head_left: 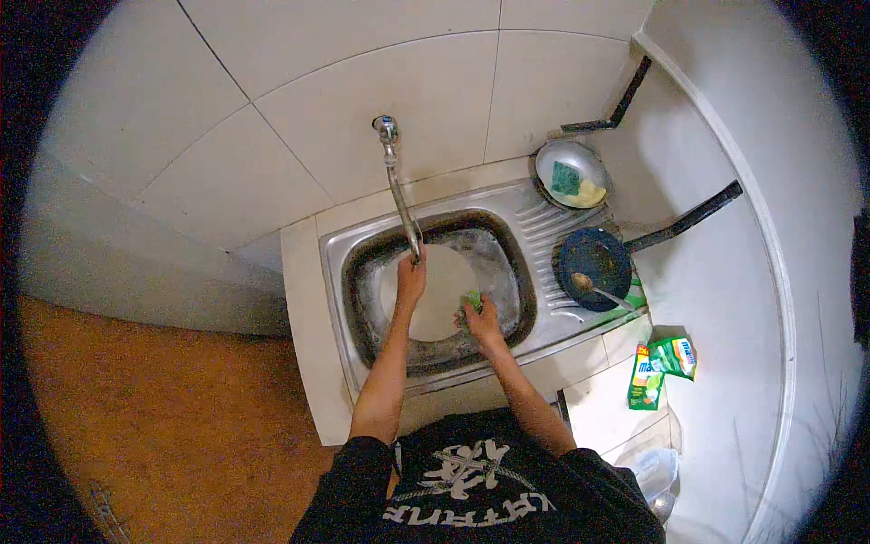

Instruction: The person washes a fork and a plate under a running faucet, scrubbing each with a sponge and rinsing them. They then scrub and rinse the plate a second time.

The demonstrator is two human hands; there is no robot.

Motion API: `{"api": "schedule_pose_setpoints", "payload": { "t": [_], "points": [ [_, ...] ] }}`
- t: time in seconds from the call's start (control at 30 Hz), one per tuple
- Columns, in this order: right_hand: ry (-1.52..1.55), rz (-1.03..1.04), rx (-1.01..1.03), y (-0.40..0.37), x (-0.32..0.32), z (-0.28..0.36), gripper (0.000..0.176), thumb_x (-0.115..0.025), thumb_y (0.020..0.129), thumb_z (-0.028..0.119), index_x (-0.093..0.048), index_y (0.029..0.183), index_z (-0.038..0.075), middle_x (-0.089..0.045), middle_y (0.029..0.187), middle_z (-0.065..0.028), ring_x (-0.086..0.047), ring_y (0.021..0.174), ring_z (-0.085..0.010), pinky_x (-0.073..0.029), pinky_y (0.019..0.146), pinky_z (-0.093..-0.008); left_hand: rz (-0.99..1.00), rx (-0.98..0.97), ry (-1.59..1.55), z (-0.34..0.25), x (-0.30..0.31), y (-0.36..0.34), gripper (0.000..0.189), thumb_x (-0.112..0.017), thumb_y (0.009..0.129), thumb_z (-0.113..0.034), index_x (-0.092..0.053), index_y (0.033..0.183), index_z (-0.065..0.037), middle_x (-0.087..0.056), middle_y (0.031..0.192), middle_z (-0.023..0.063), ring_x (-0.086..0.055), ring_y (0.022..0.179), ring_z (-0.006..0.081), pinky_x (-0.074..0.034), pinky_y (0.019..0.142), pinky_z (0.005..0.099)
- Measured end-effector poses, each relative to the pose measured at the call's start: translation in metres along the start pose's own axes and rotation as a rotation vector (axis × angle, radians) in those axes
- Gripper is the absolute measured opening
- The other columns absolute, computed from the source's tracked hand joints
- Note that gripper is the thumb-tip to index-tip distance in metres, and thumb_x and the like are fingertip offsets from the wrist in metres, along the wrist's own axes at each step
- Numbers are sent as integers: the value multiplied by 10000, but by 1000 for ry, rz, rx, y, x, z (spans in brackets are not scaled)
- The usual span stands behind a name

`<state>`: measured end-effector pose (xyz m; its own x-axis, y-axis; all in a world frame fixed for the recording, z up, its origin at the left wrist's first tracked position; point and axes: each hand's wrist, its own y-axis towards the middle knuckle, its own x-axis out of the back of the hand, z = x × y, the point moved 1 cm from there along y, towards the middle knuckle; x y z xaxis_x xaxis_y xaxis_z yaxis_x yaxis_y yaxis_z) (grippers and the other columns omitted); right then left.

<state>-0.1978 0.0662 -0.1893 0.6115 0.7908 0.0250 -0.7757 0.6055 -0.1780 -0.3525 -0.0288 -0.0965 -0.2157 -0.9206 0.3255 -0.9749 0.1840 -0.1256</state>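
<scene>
Scrubbing appears to be the step in hand; the left hand (410,276) closes over the far rim of the white plate (441,295), just under the tap (399,195); the plate sits in the soapy sink (337,272), between both hands; the right hand (487,322) pinches a green sponge (472,299) against the plate's right edge; the next move likely calls for a firm left grip while the sponge sweeps toward it.

Dim, cool indoor light. Heavy fisheye bending, black vignette at corners. Glare on sink (337,272) rim; floor (181,408) in warm shadow. Soft focus overall.
</scene>
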Motion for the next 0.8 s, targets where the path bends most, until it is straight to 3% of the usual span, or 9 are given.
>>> {"api": "schedule_pose_setpoints", "payload": {
  "t": [0.07,0.17,0.23,0.3,0.33,0.47,0.53,0.8],
  "points": [
    [42,0,1,-1,-3,7,197,-475,811,42,-418,987,-26,-565,753,-106,-560,563,-176,-468,455,-302,101,-18,-246,10,5,-13,454,-410,864,-421,-473,623,-41,-400,515,7,-342,473,113,-280,456,275],
    [-70,-43,4,2,-6,-5,202,-477,806,41,-423,988,-28,-567,747,-104,-564,563,-179,-471,460,-298,209,91,-241,-17,22,-36,421,-414,862,-431,-478,640,-80,-441,557,-30,-372,505,64,-269,456,227],
    [112,-38,-216,-9,-6,32,201,-480,801,40,-433,981,-34,-567,740,-100,-564,568,-176,-472,465,-293,215,120,-307,-19,25,-45,407,-424,859,-430,-488,655,-83,-452,573,-34,-376,519,54,-266,461,213],
    [15,-5,-111,-2,-5,14,208,-482,801,41,-431,987,-36,-564,741,-103,-566,580,-176,-474,471,-291,221,148,-374,-11,26,-50,394,-434,855,-428,-498,670,-86,-462,588,-38,-380,532,43,-263,465,198],
    [-82,27,-9,1,-4,1,215,-483,801,43,-428,993,-39,-562,742,-106,-568,593,-176,-477,476,-290,217,126,-390,-1,26,-49,367,-458,847,-414,-523,705,-81,-487,613,-36,-398,548,48,-277,469,196],
    [-26,40,-37,7,-4,-15,224,-485,802,49,-427,998,-41,-560,740,-108,-562,587,-170,-480,482,-286,191,77,-445,8,22,-50,303,-508,834,-363,-582,838,-68,-564,693,-11,-476,590,63,-340,492,190],
    [-141,-23,136,9,-4,-17,230,-487,805,58,-428,1007,-36,-558,729,-103,-555,583,-162,-478,489,-277,220,120,-464,4,22,-49,286,-519,833,-336,-583,862,-59,-579,716,2,-508,607,73,-376,503,198],
    [-163,-19,39,6,-2,-8,342,-486,817,85,-377,1103,-67,-556,803,-107,-557,595,-155,-470,490,-279,243,89,-428,-4,13,-28,243,-522,842,-230,-570,897,1,-597,734,76,-586,621,131,-481,528,239]
  ]
}}
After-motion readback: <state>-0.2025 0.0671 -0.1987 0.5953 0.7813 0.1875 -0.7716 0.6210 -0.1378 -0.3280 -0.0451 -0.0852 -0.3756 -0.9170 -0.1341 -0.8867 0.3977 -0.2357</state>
